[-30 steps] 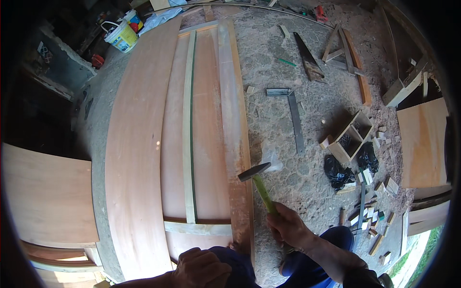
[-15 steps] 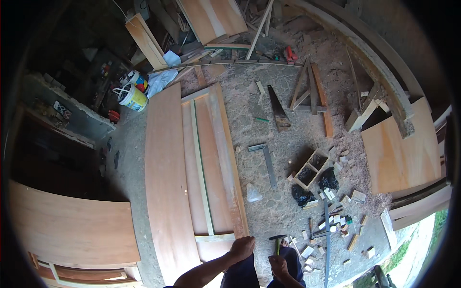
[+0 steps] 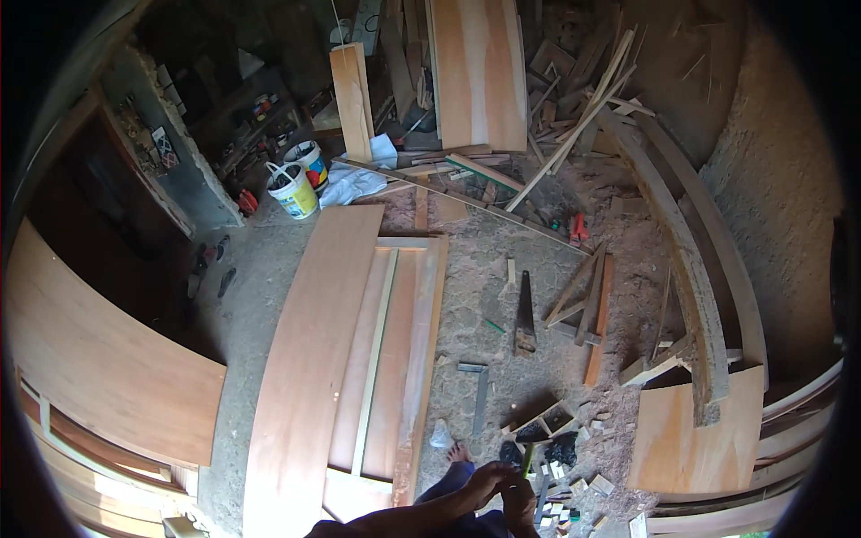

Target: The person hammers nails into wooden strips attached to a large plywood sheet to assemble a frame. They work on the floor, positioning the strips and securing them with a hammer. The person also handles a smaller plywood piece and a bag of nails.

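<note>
My right hand point(image 3: 517, 502), low in the view, is closed round the greenish handle of a hammer point(image 3: 527, 459) held upright, its dark head at the top. Right beside it is my left hand point(image 3: 485, 481), fingers curled closed; what they hold, if anything, is hidden. To the left of my hands lies a wooden panel frame point(image 3: 408, 421) with a pale strip down its middle. A long plywood sheet point(image 3: 300, 377) lies along its left side. Just beyond the hammer stands a divided wooden box point(image 3: 558, 418) with black plastic bags point(image 3: 562, 446) beside it.
On the floor ahead lie a try square point(image 3: 481, 399), a handsaw point(image 3: 525, 314) and a triangular wooden brace point(image 3: 574, 300). Small wood offcuts point(image 3: 601, 485) are scattered at the right. Buckets point(image 3: 293, 191) stand far left. A heavy curved beam point(image 3: 691, 269) runs along the right.
My left hand has moved right, from the panel frame's edge to beside my right hand. The hammer is raised higher. The view has shifted, showing more of the far end, and a bare foot shows.
</note>
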Available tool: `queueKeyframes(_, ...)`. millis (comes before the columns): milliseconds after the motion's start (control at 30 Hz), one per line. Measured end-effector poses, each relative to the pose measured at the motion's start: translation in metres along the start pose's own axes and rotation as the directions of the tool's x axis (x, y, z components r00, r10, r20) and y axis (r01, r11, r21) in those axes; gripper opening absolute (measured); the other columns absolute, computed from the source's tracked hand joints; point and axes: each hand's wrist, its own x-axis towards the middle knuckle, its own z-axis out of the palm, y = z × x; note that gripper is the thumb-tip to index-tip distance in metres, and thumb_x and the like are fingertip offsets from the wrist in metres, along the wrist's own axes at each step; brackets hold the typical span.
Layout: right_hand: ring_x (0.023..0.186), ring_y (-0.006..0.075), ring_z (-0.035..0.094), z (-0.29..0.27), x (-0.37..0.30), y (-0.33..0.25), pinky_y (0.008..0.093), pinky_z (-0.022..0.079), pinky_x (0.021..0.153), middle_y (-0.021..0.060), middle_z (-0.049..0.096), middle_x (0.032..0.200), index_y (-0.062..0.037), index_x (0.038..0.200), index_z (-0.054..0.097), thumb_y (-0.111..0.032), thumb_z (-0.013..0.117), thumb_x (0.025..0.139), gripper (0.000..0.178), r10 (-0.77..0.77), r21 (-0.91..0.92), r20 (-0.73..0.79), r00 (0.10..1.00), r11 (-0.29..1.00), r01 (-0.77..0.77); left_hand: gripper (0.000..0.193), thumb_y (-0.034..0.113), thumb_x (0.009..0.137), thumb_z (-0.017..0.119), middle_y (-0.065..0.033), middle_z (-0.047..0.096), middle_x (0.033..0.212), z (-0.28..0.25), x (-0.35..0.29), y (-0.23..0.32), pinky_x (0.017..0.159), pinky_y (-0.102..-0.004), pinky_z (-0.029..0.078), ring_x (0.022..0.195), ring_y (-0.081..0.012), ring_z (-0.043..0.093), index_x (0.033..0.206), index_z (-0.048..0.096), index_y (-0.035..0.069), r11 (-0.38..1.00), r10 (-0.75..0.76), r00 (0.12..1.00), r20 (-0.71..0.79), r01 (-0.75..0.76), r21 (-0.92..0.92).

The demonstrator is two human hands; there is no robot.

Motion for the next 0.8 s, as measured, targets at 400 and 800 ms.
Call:
queueKeyframes(400,0.048,0.0121,0.056,0.037,0.216,-0.078,0.0306,0.041,0.041,0.0058,0.063,0.07,-0.0082,0.102,0.063,-0.021,0.062,0.096,0.014,0.217,-0.112,0.465,0.858,0.976,-0.186,0.022,0.018,0.097,0.061,-0.0082,0.066,0.103,0.005,0.047,0.182,0.087,-0.0309,0.051,0.098,-0.0181,0.063,0.113,0.064,0.003,0.621,0.576,0.799,0.175,-0.566,0.543)
queueKeyframes(800,0.099,0.0336,0.067,0.12,0.517,-0.161,0.0421,0.052,0.083,0.0219,0.066,0.107,-0.0019,0.118,0.058,-0.02,0.06,0.098,0.028,-0.223,-0.033,0.818,0.531,0.902,0.43,0.018,0.019,0.094,0.067,-0.0072,0.069,0.088,0.003,0.18,0.375,0.072,-0.0333,0.053,0.081,-0.0167,0.066,0.099,0.071,0.003,0.467,0.679,0.734,0.001,-0.434,0.77)
